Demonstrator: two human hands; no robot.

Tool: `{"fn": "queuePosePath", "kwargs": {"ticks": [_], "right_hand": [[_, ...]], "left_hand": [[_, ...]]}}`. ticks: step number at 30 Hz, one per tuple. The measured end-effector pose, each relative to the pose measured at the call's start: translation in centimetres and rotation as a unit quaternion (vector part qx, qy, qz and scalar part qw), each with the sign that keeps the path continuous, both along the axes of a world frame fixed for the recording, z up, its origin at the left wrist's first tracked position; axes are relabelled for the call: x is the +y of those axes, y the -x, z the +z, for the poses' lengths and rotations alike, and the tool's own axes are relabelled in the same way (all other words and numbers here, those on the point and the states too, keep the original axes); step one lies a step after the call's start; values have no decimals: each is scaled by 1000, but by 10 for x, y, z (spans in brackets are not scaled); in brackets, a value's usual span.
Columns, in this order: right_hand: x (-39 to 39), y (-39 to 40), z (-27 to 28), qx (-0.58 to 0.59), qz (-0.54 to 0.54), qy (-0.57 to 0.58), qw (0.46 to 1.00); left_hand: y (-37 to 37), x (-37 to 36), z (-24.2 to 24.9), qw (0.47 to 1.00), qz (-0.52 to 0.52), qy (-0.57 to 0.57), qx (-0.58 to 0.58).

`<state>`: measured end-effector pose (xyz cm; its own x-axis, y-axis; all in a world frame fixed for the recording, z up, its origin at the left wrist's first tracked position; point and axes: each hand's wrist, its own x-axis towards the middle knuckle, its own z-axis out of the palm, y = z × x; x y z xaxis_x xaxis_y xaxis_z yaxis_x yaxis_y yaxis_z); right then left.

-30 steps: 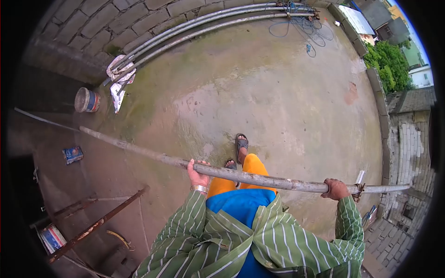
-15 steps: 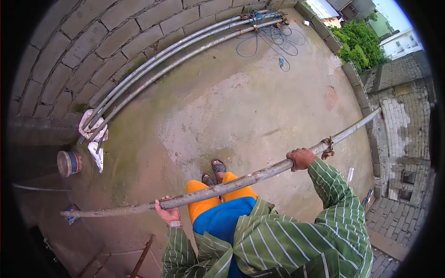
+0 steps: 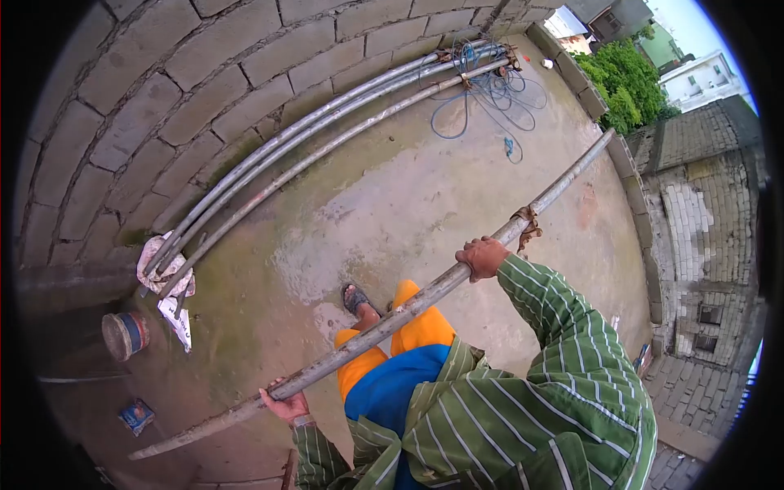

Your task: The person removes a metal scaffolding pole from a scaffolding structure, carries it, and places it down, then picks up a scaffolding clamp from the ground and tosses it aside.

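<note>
A long grey metal pole (image 3: 420,302) crosses in front of my body, slanting from lower left to upper right. My right hand (image 3: 483,258) is wrapped round it in its upper part, just below a rusty clamp (image 3: 527,227). Further down, my left hand (image 3: 286,402) grips the same pole near its lower left end. Both ends of the pole extend past my hands. One sandalled foot (image 3: 357,300) shows beyond the pole on the wet concrete floor (image 3: 384,212).
Several similar poles (image 3: 318,149) lie along the block wall (image 3: 204,49), with tangled blue rope (image 3: 490,86) at their far end. Nearer are a patterned cloth (image 3: 155,261), a bucket (image 3: 125,335) and a blue packet (image 3: 136,416). A low block parapet (image 3: 633,192) edges the right side.
The held pole has tilted more steeply, its far end swinging up and left and its near end dropping. My right hand has moved left and up, my left hand slightly down. One foot has stepped forward.
</note>
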<state>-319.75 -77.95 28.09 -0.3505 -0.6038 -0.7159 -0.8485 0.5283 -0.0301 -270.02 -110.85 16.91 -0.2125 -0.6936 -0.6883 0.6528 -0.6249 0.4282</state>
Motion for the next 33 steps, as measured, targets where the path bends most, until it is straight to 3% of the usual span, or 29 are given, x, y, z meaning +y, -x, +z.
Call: {"fn": "queuePosePath", "kwargs": {"ticks": [14,22,24,25,26,28,30,33], "right_hand": [[-156,272,-58,25,55,-5,998],[-213,494,-79,108,57,-1,992],[-198,568,-110,244,-18,119,962],[-196,582,-112,291,-1,118,949],[-194,586,-105,332,20,115,936],[-191,553,-91,253,15,128,959],[-191,494,-87,155,-61,114,980],[-165,392,-110,63,-92,93,989]], "left_hand": [[227,-96,-27,999,-10,22,47],[451,-151,-61,989,-89,4,121],[557,-166,-65,976,-146,-24,162],[600,-170,-64,972,-171,-56,151],[631,-175,-80,964,-227,-90,105],[660,-167,-91,917,-393,-35,48],[657,-158,-76,948,-312,-56,17],[602,-141,-51,945,-313,-48,-81]]}}
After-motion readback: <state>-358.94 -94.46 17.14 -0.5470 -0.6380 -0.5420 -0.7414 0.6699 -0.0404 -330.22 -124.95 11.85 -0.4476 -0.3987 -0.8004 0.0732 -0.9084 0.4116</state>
